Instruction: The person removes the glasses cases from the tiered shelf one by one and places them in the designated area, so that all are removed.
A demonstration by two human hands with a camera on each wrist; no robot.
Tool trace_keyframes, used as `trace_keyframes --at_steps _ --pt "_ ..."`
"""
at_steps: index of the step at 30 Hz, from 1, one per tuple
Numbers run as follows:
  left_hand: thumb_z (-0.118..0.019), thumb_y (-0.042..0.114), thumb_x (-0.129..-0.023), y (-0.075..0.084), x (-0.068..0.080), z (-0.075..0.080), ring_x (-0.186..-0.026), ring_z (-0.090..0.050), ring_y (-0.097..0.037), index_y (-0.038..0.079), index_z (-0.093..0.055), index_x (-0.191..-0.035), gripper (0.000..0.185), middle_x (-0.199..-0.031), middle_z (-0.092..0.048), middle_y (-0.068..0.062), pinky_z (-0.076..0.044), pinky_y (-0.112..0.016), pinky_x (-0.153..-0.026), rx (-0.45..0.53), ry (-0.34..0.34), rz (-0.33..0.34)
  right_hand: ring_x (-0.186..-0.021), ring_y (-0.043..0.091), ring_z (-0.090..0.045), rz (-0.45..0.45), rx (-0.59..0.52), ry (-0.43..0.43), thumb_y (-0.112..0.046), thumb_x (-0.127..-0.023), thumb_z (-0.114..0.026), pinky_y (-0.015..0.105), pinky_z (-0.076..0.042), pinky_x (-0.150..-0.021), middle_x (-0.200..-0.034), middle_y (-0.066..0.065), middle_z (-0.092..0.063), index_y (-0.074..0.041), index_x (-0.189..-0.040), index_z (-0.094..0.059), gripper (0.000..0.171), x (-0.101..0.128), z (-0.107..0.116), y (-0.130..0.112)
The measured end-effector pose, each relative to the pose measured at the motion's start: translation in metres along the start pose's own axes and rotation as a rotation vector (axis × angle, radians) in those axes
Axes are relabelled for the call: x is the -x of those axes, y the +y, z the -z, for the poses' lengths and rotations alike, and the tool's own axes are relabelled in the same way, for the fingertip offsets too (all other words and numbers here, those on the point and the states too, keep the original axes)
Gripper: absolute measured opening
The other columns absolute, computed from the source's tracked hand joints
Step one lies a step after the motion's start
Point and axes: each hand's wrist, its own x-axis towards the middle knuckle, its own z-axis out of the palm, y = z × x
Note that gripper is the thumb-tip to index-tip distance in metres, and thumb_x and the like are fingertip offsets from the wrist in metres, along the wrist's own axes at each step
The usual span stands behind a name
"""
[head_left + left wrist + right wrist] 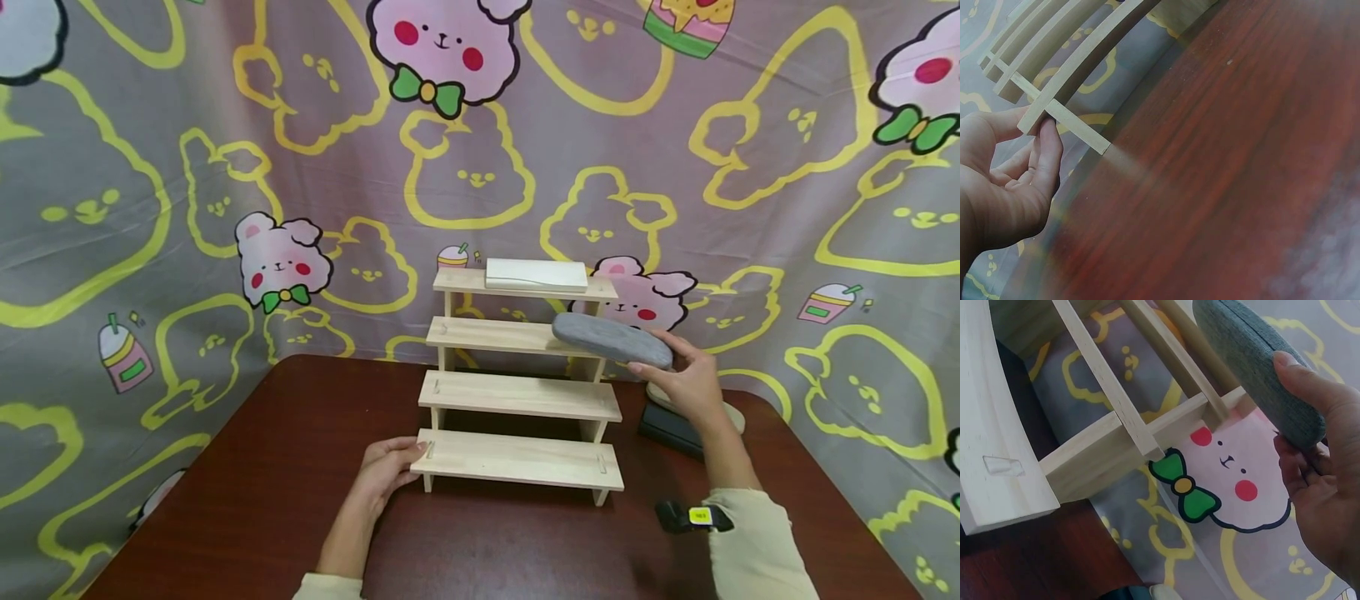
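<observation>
Head view: right hand (pixel 693 385) holds grey case (pixel 611 339) at shelf (pixel 517 396).

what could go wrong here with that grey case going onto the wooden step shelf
1. The grey case sits at the right end of the second shelf, partly overhanging; if the right hand lets go there, it may tip off.
2. The wooden rack looks light; only the left hand touches its bottom step, so a push could shift it.
3. A fall could hit the dark case lying below.
</observation>
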Motion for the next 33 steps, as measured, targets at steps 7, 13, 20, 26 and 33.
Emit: trace_keyframes --at_steps 7,13,20,26,33 --pt "-0.068 0.007 -0.093 0.000 -0.001 0.000 -0.072 -0.065 -0.007 -0.017 -0.057 -0.129 0.044 -0.088 -0.071 -0.004 -0.055 -0.018 -0.061 -0.006 -0.010 -0.006 -0.092 -0.007 -0.056 -0.031 0.061 0.027 -0.013 -0.085 -0.083 0.004 -0.050 -0.077 -0.112 -0.024 -0.053 0.000 -0.138 -0.058 0.060 0.005 0.009 0.001" --pt "-0.068 0.009 -0.093 0.002 0.001 0.000 -0.073 -0.066 -0.006 -0.016 -0.057 -0.129 0.045 -0.090 -0.071 -0.004 -0.055 -0.019 -0.062 -0.020 -0.011 -0.007 -0.093 -0.007 -0.055 -0.057 0.082 0.035 -0.014 -0.085 -0.084 0.004 -0.050 -0.076 -0.114 -0.018 -0.052 -0.001 -0.139 -0.058 0.061 0.007 0.016 0.000" --pt "-0.068 0.009 -0.094 0.000 0.001 0.001 -0.073 -0.065 -0.007 -0.017 -0.056 -0.130 0.046 -0.090 -0.071 -0.005 -0.055 -0.019 -0.061 -0.022 -0.009 0.000 -0.090 -0.008 -0.055 -0.091 0.082 0.052 -0.015 -0.086 -0.082 0.005 -0.049 -0.074 -0.110 -0.026 -0.052 0.000 -0.141 -0.056 0.062 0.012 0.025 0.001" --pt "-0.068 0.009 -0.094 0.001 0.002 0.001 -0.072 -0.065 -0.006 -0.017 -0.055 -0.131 0.047 -0.090 -0.071 -0.005 -0.055 -0.018 -0.062 -0.018 -0.014 -0.003 -0.091 -0.007 -0.055 -0.117 0.087 0.061 -0.019 -0.088 -0.081 0.005 -0.049 -0.075 -0.110 -0.025 -0.051 -0.001 -0.141 -0.055 0.062 0.016 0.033 0.005" --pt "-0.068 0.007 -0.093 0.000 0.001 0.000 -0.072 -0.065 -0.007 -0.016 -0.057 -0.130 0.045 -0.089 -0.071 -0.007 -0.054 -0.018 -0.061 -0.026 -0.001 0.003 -0.089 -0.008 -0.056 -0.098 0.084 0.077 -0.017 -0.087 -0.081 0.005 -0.050 -0.073 -0.110 -0.026 -0.052 -0.005 -0.140 -0.058 0.059 0.021 0.041 0.009"
